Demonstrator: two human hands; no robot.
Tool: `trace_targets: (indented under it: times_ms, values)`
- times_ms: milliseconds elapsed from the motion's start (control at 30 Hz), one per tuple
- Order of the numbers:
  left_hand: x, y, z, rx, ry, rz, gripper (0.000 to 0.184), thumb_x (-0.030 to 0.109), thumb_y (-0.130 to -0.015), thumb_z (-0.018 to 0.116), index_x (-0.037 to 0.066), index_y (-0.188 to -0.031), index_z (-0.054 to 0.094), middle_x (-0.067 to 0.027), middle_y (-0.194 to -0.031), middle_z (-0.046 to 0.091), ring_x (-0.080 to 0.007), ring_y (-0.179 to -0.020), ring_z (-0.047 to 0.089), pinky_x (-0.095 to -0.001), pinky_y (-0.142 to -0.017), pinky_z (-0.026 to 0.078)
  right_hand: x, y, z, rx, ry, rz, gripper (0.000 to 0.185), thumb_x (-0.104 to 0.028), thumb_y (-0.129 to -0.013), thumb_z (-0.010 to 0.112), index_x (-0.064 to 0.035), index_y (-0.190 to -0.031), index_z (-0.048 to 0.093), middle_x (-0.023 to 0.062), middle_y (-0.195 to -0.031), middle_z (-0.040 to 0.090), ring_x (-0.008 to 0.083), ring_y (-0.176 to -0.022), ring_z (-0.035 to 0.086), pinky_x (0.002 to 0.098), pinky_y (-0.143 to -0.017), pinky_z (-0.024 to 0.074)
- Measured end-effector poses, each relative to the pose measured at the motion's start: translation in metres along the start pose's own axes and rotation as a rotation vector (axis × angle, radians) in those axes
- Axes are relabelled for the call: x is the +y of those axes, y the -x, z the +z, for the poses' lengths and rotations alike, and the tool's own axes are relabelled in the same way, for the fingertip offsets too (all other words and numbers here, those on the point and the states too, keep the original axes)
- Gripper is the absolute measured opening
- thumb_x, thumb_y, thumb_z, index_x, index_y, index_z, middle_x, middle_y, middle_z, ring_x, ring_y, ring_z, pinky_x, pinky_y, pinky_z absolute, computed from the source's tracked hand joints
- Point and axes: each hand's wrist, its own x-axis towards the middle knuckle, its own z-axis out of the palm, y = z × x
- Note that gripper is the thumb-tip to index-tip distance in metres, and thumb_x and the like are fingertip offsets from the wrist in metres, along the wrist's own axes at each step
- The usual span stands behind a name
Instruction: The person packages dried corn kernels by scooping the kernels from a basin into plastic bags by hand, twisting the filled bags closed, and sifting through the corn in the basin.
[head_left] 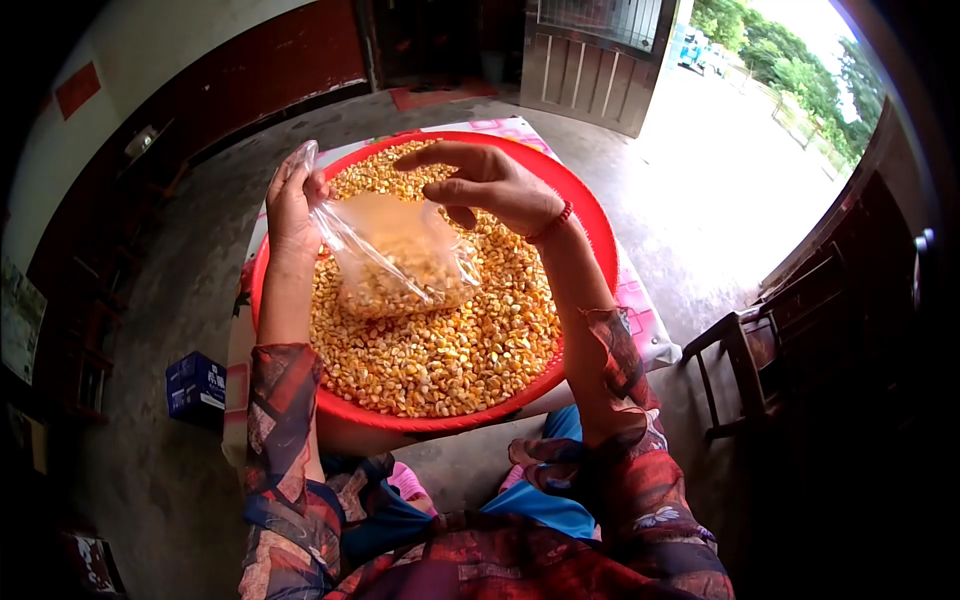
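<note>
A clear plastic bag point(395, 255) with corn kernels in its lower part rests on the heap of loose yellow corn kernels point(450, 360). The kernels fill a wide red tray point(590, 215). My left hand point(295, 200) is closed on the gathered top of the bag at its left side. Above the bag's right side hovers my right hand point(490, 185), its fingers apart and curved, with nothing visible in them. A red bead bracelet point(552, 222) circles my right wrist.
The tray stands on a table with a pink and white cloth point(645, 310). A blue box point(196, 387) sits on the floor at left, a wooden chair point(740, 365) at right. Behind are a metal door point(590, 75) and a bright doorway.
</note>
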Motion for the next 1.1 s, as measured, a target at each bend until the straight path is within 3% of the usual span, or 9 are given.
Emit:
trace_targets:
  times_ms: [167, 233, 300, 400, 567, 633, 767, 867, 1100]
  values:
    - [-0.002, 0.0, 0.002, -0.019, -0.062, 0.015, 0.021, 0.009, -0.083, 0.05, 0.004, -0.103, 0.055, -0.0002, -0.062, 0.049, -0.0079, -0.054, 0.044, -0.0227, -0.054, 0.042, 0.004, -0.01, 0.006, 0.264, -0.307, -0.471, 0.057, -0.01, -0.076, 0.057, -0.0059, -0.128, 0.033, 0.012, -0.097, 0.06, 0.0177, -0.088, 0.058, 0.0306, -0.077, 0.0461]
    - [-0.002, 0.001, 0.004, -0.01, -0.047, 0.005, 0.022, 0.008, -0.083, 0.05, 0.004, -0.103, 0.055, -0.0007, -0.063, 0.05, -0.008, -0.054, 0.045, -0.0227, -0.053, 0.042, 0.024, -0.017, -0.005, 0.41, 0.308, -0.47, 0.062, -0.01, -0.075, 0.057, -0.0077, -0.13, 0.028, 0.0175, -0.106, 0.056, 0.0247, -0.099, 0.055, 0.0338, -0.086, 0.0422]
    - [-0.001, 0.001, 0.004, -0.004, -0.046, 0.013, 0.022, 0.007, -0.082, 0.05, 0.003, -0.104, 0.055, -0.0006, -0.063, 0.05, -0.0079, -0.054, 0.045, -0.0224, -0.053, 0.042, 0.027, -0.008, -0.002, 0.47, 1.012, -0.166, 0.064, -0.019, -0.071, 0.061, -0.0077, -0.127, 0.032, 0.0198, -0.102, 0.057, 0.0319, -0.095, 0.056, 0.0374, -0.072, 0.0474]
    - [-0.002, 0.0, 0.002, -0.006, -0.065, 0.028, 0.024, 0.007, -0.082, 0.051, 0.003, -0.106, 0.053, -0.0006, -0.064, 0.05, -0.0075, -0.055, 0.045, -0.0214, -0.054, 0.041, 0.011, -0.009, 0.001, 0.227, 0.673, 0.279, 0.051, -0.016, -0.08, 0.058, -0.0074, -0.125, 0.037, 0.0144, -0.088, 0.061, 0.0166, -0.082, 0.06, 0.0307, -0.067, 0.0486]
    - [0.001, 0.006, 0.014, -0.059, -0.168, 0.047, 0.028, 0.006, -0.082, 0.051, 0.001, -0.11, 0.048, -0.0021, -0.067, 0.052, -0.0078, -0.058, 0.046, -0.0201, -0.054, 0.039, 0.004, -0.01, 0.018, 0.114, -0.208, -0.319, 0.053, -0.02, -0.081, 0.059, -0.0065, -0.127, 0.036, 0.0089, -0.106, 0.056, 0.0133, -0.095, 0.053, 0.0295, -0.082, 0.0424]
    - [0.001, 0.011, 0.026, -0.176, -0.209, 0.066, 0.035, 0.008, -0.083, 0.051, 0.002, -0.116, 0.042, -0.0012, -0.07, 0.052, -0.0062, -0.06, 0.046, -0.0191, -0.056, 0.038, 0.017, -0.018, 0.021, 0.144, -0.228, -0.329, 0.056, -0.017, -0.08, 0.061, -0.007, -0.128, 0.035, 0.0085, -0.114, 0.052, 0.0136, -0.101, 0.05, 0.029, -0.089, 0.0369]
    - [0.004, 0.028, 0.053, -0.391, -0.352, 0.207, 0.03, 0.012, -0.086, 0.051, 0.002, -0.115, 0.047, -0.001, -0.076, 0.055, -0.0052, -0.07, 0.051, -0.0187, -0.066, 0.041, 0.052, -0.025, 0.02, 0.263, 0.366, -0.229, 0.06, -0.013, -0.069, 0.068, -0.0048, -0.123, 0.042, 0.0047, -0.084, 0.057, 0.0101, -0.073, 0.052, 0.0227, -0.065, 0.0446]
    - [0.008, 0.044, 0.069, -0.498, -0.354, 0.164, 0.025, 0.014, -0.087, 0.05, 0.002, -0.109, 0.053, -0.0033, -0.091, 0.059, -0.0073, -0.079, 0.055, -0.021, -0.072, 0.045, 0.044, -0.026, 0.039, 0.108, -0.05, -0.138, 0.026, -0.009, -0.075, 0.065, -0.0038, -0.097, 0.05, -0.0049, -0.074, 0.047, 0.0026, -0.069, 0.044, 0.0192, -0.058, 0.0376]
    - [0.01, 0.048, 0.073, -0.569, -0.375, 0.086, 0.021, 0.014, -0.088, 0.05, 0.003, -0.105, 0.056, -0.0016, -0.082, 0.061, -0.0062, -0.069, 0.056, -0.0194, -0.062, 0.047, 0.049, -0.028, 0.033, 0.214, -0.262, -0.14, 0.018, -0.021, -0.085, 0.055, -0.0038, -0.086, 0.057, -0.0048, -0.07, 0.051, 0.0028, -0.06, 0.043, 0.0182, -0.054, 0.0337]
